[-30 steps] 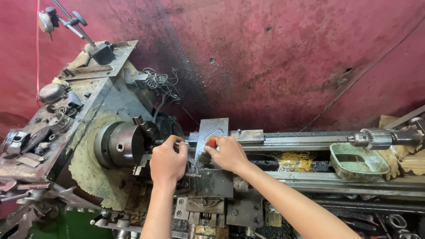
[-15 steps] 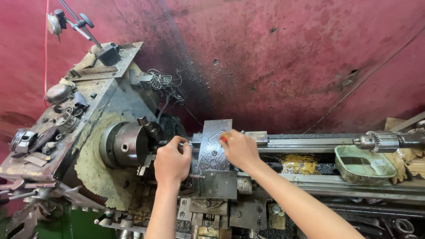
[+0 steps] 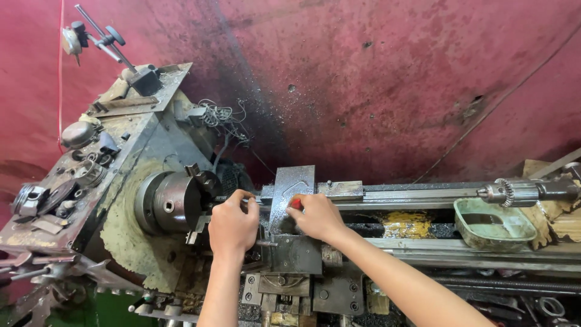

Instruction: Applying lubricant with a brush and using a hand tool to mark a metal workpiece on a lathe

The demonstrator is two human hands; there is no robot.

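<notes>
My left hand (image 3: 233, 225) is closed around a thin bar (image 3: 257, 198) just beside the chuck (image 3: 169, 203). My right hand (image 3: 315, 216) pinches a small red thing (image 3: 295, 204) at the toolpost (image 3: 292, 194). I should keep both grips steady and my fingers away from the chuck.

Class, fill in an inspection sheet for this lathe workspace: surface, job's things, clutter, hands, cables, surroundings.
Surface: lathe bed, grimy, yellow residue between the ways.
Job's things: chuck; grey carriage plate; a small red item under the right hand's fingers.
Clutter: green tray on the bed; metal swarf curls on the headstock.
Hands: left hand beside the chuck, fingers curled; right hand on the carriage plate.
Cables: thin red cord at left.
Surroundings: stained red wall; drill chuck at the tailstock.
</notes>
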